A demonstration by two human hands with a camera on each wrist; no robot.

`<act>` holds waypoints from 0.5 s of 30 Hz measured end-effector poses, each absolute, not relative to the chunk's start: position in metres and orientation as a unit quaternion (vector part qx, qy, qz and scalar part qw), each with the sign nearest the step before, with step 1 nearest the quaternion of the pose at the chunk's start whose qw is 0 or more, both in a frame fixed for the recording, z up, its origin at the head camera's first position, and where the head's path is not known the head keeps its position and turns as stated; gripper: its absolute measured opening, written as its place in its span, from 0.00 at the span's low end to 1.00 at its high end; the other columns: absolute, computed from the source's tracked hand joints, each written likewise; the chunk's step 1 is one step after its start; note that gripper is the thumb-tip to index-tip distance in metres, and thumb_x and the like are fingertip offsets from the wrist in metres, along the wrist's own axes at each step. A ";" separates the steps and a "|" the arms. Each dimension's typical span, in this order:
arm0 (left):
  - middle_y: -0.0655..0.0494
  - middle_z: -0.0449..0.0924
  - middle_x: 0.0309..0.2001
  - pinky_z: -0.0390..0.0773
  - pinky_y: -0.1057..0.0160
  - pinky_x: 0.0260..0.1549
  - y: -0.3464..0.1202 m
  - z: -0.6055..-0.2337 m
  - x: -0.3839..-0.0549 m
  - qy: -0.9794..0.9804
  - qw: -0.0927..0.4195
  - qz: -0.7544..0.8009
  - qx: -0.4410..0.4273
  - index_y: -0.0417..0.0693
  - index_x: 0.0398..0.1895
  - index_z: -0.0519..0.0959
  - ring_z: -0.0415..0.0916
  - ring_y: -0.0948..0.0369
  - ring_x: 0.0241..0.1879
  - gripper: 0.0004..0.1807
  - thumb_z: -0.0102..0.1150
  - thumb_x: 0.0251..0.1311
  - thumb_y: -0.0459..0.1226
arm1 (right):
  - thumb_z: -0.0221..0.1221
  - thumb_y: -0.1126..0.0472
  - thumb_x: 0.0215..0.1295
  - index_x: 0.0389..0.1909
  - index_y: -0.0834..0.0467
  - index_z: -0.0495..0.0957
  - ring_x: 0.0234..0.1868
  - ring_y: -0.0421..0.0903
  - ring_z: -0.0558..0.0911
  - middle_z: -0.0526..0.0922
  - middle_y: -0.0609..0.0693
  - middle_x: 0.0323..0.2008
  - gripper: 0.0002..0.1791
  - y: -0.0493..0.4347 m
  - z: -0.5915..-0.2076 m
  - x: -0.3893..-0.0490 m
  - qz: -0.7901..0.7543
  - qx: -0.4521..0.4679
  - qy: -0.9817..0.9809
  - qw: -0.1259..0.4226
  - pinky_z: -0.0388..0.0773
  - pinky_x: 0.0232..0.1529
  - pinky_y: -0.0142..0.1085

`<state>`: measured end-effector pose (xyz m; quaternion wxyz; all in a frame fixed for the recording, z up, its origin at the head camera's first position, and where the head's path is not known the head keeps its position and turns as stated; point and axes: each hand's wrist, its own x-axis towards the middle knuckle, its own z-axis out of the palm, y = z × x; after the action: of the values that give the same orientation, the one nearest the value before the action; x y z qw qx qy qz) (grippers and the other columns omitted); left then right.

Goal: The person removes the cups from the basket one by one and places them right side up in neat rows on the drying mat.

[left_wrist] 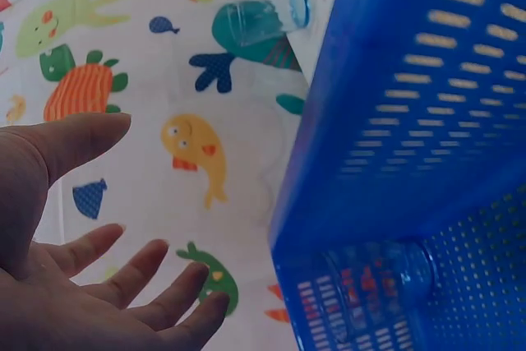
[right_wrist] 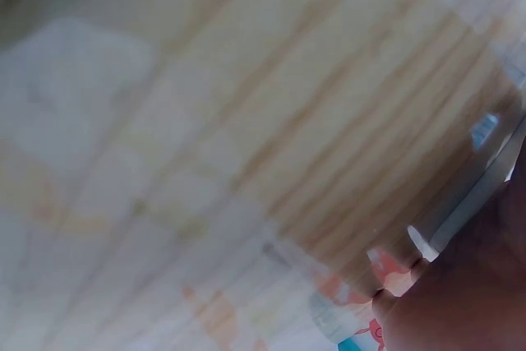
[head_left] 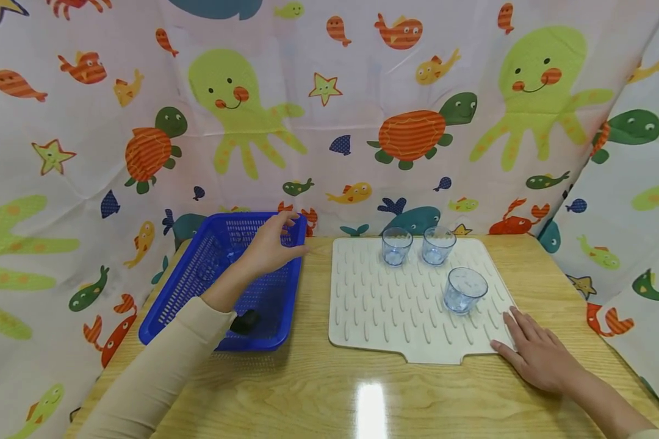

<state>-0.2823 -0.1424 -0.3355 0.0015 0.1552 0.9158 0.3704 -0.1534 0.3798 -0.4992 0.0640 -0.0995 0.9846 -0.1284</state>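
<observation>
"So, the glasses [head_left: 464, 292]?"
"Three, on the mat [head_left: 362, 305]: two toward its back, one nearer its right edge."
"Left hand [head_left: 269, 247]?"
"Wide, thumb apart from fingers, by the blue basket [head_left: 293, 292] left of the mat."
"Right hand [head_left: 539, 355]?"
"Fingers extended, at the mat's right edge."

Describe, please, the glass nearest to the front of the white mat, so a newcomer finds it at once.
On the wooden table, right of the blue basket, lies a white mat. Two clear glasses stand side by side near its back edge. The wanted glass stands alone, closer to the front and nearer the right edge.
</observation>
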 end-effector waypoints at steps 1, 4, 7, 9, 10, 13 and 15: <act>0.38 0.68 0.69 0.72 0.40 0.63 -0.145 -0.336 -0.283 0.916 0.004 0.371 0.149 0.42 0.75 0.62 0.67 0.40 0.68 0.42 0.72 0.62 0.42 | 0.47 0.37 0.78 0.77 0.73 0.51 0.73 0.78 0.51 0.49 0.76 0.75 0.48 0.380 -0.499 -0.154 -0.128 -0.100 0.985 0.063 0.48 0.65 0.76; 0.39 0.67 0.69 0.72 0.39 0.62 -0.154 -0.338 -0.286 0.918 0.010 0.373 0.135 0.44 0.76 0.61 0.65 0.40 0.69 0.42 0.71 0.62 0.43 | 0.47 0.37 0.78 0.77 0.73 0.51 0.73 0.78 0.51 0.49 0.77 0.75 0.47 0.380 -0.500 -0.154 -0.127 -0.100 0.985 0.062 0.48 0.65 0.76; 0.39 0.66 0.70 0.71 0.38 0.62 -0.161 -0.340 -0.288 0.918 0.014 0.376 0.124 0.45 0.76 0.60 0.63 0.39 0.70 0.42 0.71 0.63 0.42 | 0.48 0.37 0.78 0.76 0.73 0.52 0.73 0.78 0.51 0.50 0.77 0.75 0.47 0.380 -0.499 -0.154 -0.125 -0.102 0.985 0.061 0.48 0.65 0.76; 0.38 0.65 0.71 0.71 0.37 0.62 -0.165 -0.341 -0.291 0.918 0.013 0.377 0.119 0.44 0.77 0.60 0.63 0.39 0.69 0.43 0.70 0.63 0.42 | 0.48 0.38 0.78 0.76 0.73 0.52 0.72 0.78 0.52 0.50 0.77 0.75 0.47 0.379 -0.498 -0.153 -0.124 -0.103 0.985 0.057 0.49 0.64 0.76; 0.37 0.64 0.71 0.71 0.37 0.61 -0.167 -0.342 -0.292 0.919 0.012 0.378 0.115 0.43 0.77 0.59 0.63 0.39 0.69 0.43 0.70 0.63 0.42 | 0.48 0.38 0.78 0.76 0.73 0.53 0.72 0.78 0.52 0.50 0.77 0.75 0.47 0.379 -0.498 -0.153 -0.124 -0.102 0.985 0.058 0.49 0.64 0.76; 0.36 0.63 0.72 0.71 0.37 0.61 -0.174 -0.344 -0.296 0.916 0.011 0.388 0.100 0.42 0.77 0.58 0.63 0.38 0.69 0.43 0.70 0.64 0.41 | 0.48 0.38 0.78 0.76 0.74 0.53 0.72 0.78 0.52 0.50 0.77 0.75 0.46 0.379 -0.498 -0.153 -0.124 -0.102 0.985 0.057 0.49 0.64 0.76; 0.35 0.62 0.73 0.71 0.36 0.62 -0.177 -0.346 -0.299 0.914 0.012 0.396 0.087 0.41 0.78 0.58 0.63 0.37 0.69 0.44 0.69 0.64 0.41 | 0.48 0.38 0.78 0.76 0.73 0.52 0.73 0.78 0.51 0.49 0.77 0.75 0.47 0.379 -0.498 -0.153 -0.125 -0.101 0.985 0.060 0.48 0.64 0.76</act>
<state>-0.2991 -0.1774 -0.3462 0.0116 0.0871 0.9139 0.3963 -0.1529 0.3786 -0.4978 0.0600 -0.1005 0.9852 -0.1253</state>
